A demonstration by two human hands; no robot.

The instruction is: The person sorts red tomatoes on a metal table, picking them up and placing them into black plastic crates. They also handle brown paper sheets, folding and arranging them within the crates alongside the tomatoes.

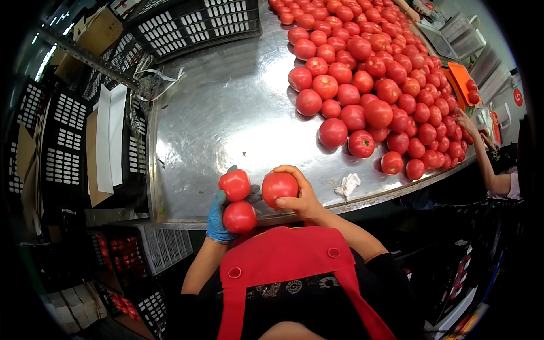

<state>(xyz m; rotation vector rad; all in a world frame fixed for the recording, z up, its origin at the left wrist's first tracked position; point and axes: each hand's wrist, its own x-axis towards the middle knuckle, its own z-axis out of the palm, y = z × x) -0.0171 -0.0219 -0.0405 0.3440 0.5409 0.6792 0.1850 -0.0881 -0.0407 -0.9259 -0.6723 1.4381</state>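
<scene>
Two red tomatoes, an upper tomato [234, 185] and a lower tomato [239, 217], rest in my left hand [216, 222], which wears a blue glove with grey fingertips. The fingers curl round them over the near edge of the steel table [218, 119]. Just to the right, my bare right hand [306, 199] grips a third, larger tomato [279, 190], its thumb across the lower side. A big heap of tomatoes [378, 113] covers the right and far part of the table. A crumpled white tissue [347, 186] lies right of my right hand.
At the table's far left stands a black slotted crate [192, 25]. More black crates [63, 139] and cardboard line the left side. Below left, a crate holds red produce [122, 252]. Another person's arm [481, 147] reaches into the heap at right, near an orange tray [462, 82].
</scene>
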